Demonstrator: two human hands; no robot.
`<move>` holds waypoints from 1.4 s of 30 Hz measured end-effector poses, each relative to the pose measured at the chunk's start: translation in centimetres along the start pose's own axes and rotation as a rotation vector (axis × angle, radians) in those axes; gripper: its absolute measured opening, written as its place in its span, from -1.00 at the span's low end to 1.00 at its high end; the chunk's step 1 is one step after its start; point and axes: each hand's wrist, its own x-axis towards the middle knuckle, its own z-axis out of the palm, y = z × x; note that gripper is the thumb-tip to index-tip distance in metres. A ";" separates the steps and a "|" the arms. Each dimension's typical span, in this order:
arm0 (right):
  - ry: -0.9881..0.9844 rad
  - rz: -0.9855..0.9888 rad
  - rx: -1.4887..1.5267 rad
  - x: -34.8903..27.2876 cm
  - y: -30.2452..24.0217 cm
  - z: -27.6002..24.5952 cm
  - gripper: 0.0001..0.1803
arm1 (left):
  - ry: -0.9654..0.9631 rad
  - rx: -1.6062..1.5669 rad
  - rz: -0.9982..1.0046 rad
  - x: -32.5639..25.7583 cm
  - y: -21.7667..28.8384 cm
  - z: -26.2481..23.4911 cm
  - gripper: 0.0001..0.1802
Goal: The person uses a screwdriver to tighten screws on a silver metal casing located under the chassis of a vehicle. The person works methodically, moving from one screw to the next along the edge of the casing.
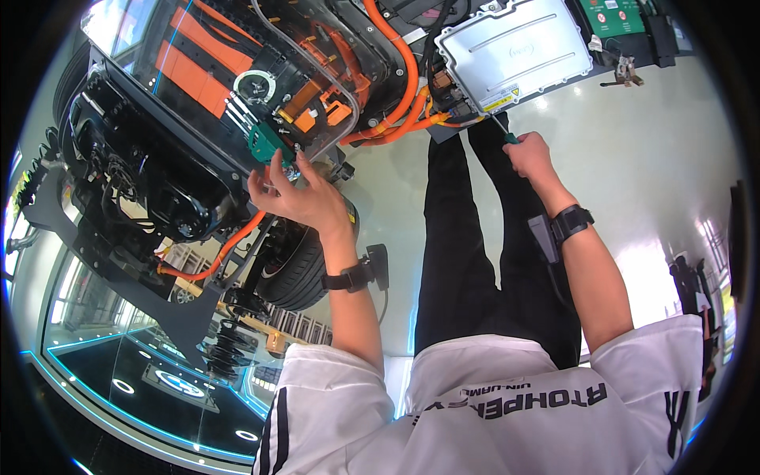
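Note:
My right hand (529,156) is closed around the green handle of a screwdriver (511,138). Its thin shaft points up and left to the lower edge of a silver metal box (514,59), but I cannot tell whether the tip touches it. At the left, my left hand (305,198) has its fingers apart and partly curled. Just beyond its fingertips lies a green holder with several silver keys (267,144), on a transparent cover over the vehicle parts. The hand seems to hold nothing.
Thick orange cables (405,63) run beside the box. A black motor-like housing (150,158), a tyre (297,273) and a coil spring (227,348) are at the left. A green panel (613,17) and a small metal part (625,73) sit at the upper right.

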 end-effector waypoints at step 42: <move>-0.228 -0.490 0.282 -19.3 -2.7 -8.8 -0.75 | -1.181 -1.591 -1.076 -5.1 6.7 -2.5 -0.79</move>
